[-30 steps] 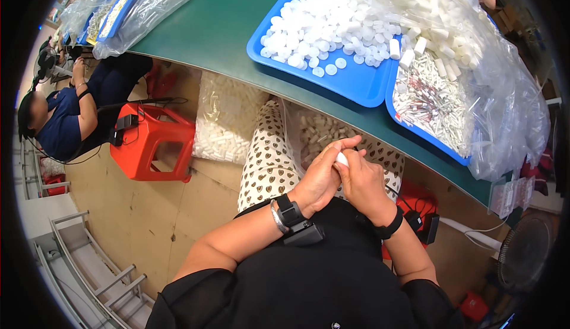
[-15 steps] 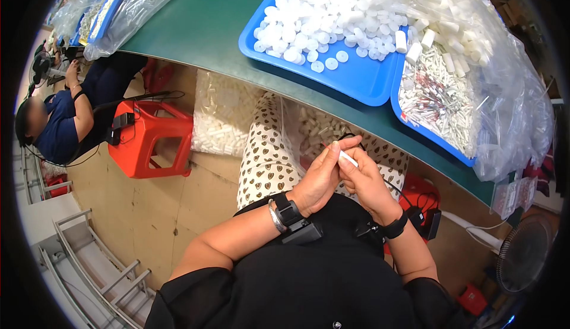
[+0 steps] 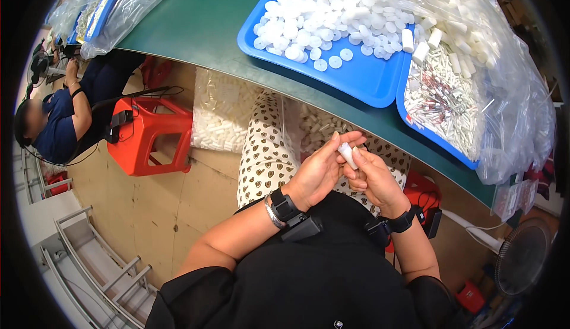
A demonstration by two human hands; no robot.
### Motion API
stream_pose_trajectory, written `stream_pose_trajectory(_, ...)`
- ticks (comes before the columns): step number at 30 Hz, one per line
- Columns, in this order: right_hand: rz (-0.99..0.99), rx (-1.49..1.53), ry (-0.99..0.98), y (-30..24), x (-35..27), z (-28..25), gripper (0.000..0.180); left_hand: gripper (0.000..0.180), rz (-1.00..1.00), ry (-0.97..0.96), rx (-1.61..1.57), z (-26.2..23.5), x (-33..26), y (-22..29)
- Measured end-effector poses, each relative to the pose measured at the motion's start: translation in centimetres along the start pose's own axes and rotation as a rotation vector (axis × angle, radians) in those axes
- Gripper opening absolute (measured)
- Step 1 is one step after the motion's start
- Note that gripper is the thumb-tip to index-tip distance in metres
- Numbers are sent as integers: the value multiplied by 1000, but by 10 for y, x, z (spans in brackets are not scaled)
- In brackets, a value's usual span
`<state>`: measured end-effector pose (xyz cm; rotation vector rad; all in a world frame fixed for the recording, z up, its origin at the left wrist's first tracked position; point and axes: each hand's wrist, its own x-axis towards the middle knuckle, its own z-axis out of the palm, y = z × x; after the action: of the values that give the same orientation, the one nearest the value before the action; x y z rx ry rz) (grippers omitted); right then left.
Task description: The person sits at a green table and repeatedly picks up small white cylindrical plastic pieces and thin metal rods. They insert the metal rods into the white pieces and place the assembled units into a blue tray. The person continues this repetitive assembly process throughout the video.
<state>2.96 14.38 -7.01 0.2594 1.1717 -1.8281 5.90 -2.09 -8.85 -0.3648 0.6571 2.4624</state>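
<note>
Green bench [image 3: 196, 26]: many translucent discs [image 3: 323, 17] lie loose in a blue tray [image 3: 362, 83], apparently unworked. Above the lap [image 3: 267, 157], the right hand [image 3: 380, 182] pinches one white cylinder [image 3: 348, 155], the left hand [image 3: 320, 176] at its end, grip unclear; the piece's completeness cannot be judged.

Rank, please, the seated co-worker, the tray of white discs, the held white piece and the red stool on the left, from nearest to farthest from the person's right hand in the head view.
1. Held white piece: in the right hand.
2. Tray of white discs: ahead.
3. Red stool: to the left.
4. Seated co-worker: left, beyond the stool.
</note>
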Motion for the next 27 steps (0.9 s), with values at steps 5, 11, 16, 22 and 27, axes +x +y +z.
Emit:
stream_pose_trajectory(5,25,32,-50,3,2,-2,41,55,34,17,46,-6,5,-11)
stream_pose_trajectory(11,-158,-288,89,10,5,8,41,50,76,26,52,-2,4,-18)
stream_pose_trajectory(16,54,210,-103,-2,9,-3,42,60,32,-23,-107,1,5,-8)
stream_pose_trajectory(22,164,366,-196,2,11,-11,43,60,29,2,21,2,6,-1)
stream_pose_trajectory(27,58,-105,6,6,7,-9,42,50,98,118,124,-7,8,-32)
